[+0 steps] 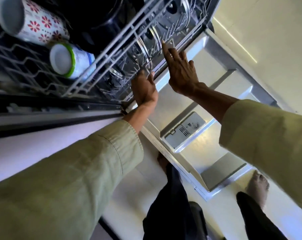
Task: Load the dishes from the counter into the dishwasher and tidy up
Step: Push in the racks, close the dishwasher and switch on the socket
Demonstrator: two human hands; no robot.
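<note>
Lower rack sitting just inside the open dishwasher door, wire-stiff, heavy with plates and best taken at its front rail, left hand curled on that rail, right hand flat-fingered, touching it further along.

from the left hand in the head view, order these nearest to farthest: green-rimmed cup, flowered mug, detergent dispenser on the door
From the left hand:
1. Detergent dispenser, on the open door, below the hand.
2. Green-rimmed cup, upper rack, to its left.
3. Flowered mug, upper rack's far left corner.
</note>
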